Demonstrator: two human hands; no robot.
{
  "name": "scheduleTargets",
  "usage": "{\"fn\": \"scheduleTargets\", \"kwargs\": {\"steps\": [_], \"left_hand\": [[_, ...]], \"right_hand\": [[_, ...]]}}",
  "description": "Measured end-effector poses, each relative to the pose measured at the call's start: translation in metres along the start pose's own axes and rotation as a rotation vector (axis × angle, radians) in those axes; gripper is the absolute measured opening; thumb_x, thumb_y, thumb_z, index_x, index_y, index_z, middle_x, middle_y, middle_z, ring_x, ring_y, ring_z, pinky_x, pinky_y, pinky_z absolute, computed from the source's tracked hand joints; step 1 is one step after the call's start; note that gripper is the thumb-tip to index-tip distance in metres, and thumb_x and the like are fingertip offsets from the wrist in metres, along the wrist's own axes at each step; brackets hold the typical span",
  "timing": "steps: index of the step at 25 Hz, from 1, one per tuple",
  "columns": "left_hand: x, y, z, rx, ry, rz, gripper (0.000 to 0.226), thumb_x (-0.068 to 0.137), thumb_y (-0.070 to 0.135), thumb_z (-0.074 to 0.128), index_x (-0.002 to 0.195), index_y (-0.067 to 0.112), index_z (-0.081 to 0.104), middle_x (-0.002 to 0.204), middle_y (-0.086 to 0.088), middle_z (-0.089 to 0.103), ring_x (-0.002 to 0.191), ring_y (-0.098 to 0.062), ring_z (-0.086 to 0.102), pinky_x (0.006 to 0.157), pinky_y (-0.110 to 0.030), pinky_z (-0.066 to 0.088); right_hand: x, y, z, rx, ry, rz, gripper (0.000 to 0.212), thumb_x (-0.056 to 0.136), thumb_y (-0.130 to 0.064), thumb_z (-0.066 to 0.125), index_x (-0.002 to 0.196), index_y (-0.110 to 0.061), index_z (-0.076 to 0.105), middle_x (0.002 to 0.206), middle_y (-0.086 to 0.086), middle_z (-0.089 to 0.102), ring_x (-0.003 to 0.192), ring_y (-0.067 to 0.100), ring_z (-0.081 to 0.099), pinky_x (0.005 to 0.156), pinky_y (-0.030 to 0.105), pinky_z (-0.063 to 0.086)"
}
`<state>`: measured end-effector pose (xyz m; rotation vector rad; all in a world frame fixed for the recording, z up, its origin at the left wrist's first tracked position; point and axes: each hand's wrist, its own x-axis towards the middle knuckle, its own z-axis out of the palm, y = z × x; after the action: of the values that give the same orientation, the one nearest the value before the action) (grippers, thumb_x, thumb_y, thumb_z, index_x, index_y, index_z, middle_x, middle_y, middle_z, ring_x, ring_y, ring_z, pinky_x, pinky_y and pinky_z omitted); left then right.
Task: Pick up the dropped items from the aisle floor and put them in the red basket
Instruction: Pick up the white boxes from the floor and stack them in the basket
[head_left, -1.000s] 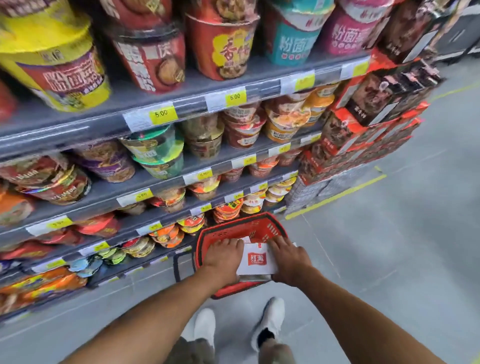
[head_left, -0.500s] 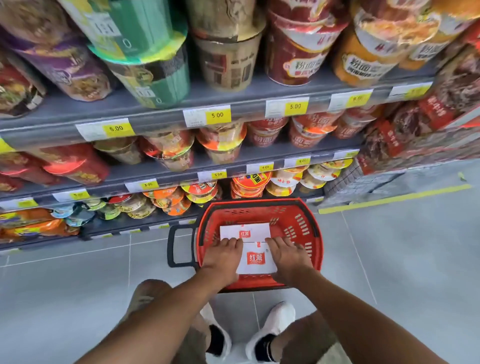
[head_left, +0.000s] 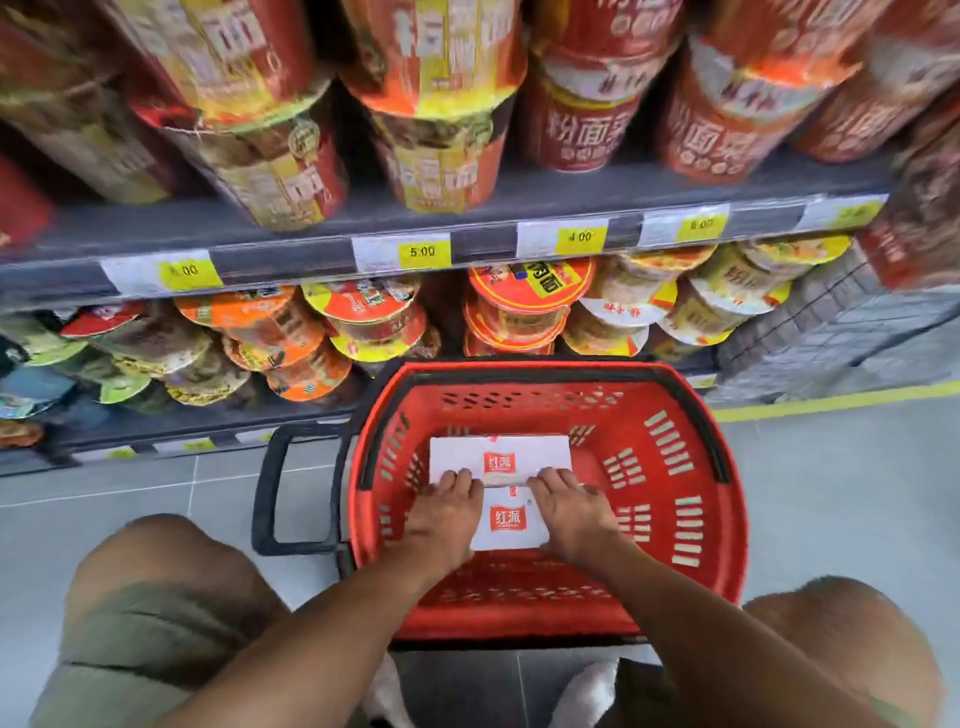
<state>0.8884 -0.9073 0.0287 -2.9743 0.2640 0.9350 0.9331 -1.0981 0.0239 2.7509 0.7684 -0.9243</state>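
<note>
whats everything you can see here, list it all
red basket: one, red with black rim, on the floor before the shelves
white packs: two, white with red logo, inside the basket; far pack lies flat, near pack sits between the hands
basket handle: one, black, sticking out to the left
noodle cups: many, red, yellow, orange, green, on both shelves
price tags: several, yellow and white, on the shelf edges
cartons: a stack, grey, right of the shelves
floor line: one, yellow, on grey tiles
shorts: olive, bottom left
shoes: two, white, bottom centre
left hand: on the near pack's left side
right hand: on its right side
</note>
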Motion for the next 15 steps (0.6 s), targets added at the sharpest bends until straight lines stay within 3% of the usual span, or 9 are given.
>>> {"fn": "scheduleTargets", "kwargs": {"steps": [5, 8, 11, 15], "left_hand": [[0.02, 0.0, 0.031, 0.008, -0.013, -0.03, 0.076, 0.081, 0.02, 0.078, 0.144, 0.012, 0.036, 0.14, -0.009, 0.043, 0.129, -0.028, 0.041, 0.105, -0.041, 0.043], [0.015, -0.006, 0.018, 0.027, -0.007, -0.043, 0.083, 0.086, 0.03, 0.076, 0.152, 0.011, 0.028, 0.149, -0.009, 0.037, 0.137, -0.028, 0.035, 0.111, -0.041, 0.037], [-0.013, -0.015, -0.034, 0.086, -0.053, -0.008, 0.105, 0.085, 0.05, 0.076, 0.16, 0.011, 0.013, 0.165, -0.009, 0.019, 0.153, -0.031, 0.015, 0.121, -0.047, 0.026], [-0.073, -0.021, -0.141, 0.108, -0.007, 0.007, 0.108, 0.089, 0.051, 0.071, 0.162, 0.008, 0.004, 0.171, -0.011, 0.006, 0.157, -0.032, 0.002, 0.126, -0.053, 0.012]], "right_hand": [[0.018, -0.008, 0.033, 0.016, 0.016, 0.023, 0.073, 0.09, -0.029, 0.071, 0.149, -0.018, 0.03, 0.146, 0.004, 0.036, 0.136, 0.024, 0.036, 0.1, 0.047, 0.05], [0.01, -0.014, 0.018, 0.066, 0.009, 0.042, 0.073, 0.091, -0.027, 0.071, 0.15, -0.019, 0.028, 0.148, 0.005, 0.033, 0.139, 0.024, 0.033, 0.105, 0.045, 0.048], [-0.024, -0.013, -0.035, 0.083, 0.022, 0.044, 0.08, 0.09, -0.035, 0.071, 0.153, -0.018, 0.025, 0.155, 0.005, 0.028, 0.144, 0.026, 0.028, 0.111, 0.047, 0.04], [-0.087, -0.008, -0.14, 0.079, 0.103, 0.053, 0.077, 0.089, -0.035, 0.069, 0.152, -0.019, 0.029, 0.155, 0.006, 0.03, 0.142, 0.028, 0.03, 0.112, 0.045, 0.039]]}}
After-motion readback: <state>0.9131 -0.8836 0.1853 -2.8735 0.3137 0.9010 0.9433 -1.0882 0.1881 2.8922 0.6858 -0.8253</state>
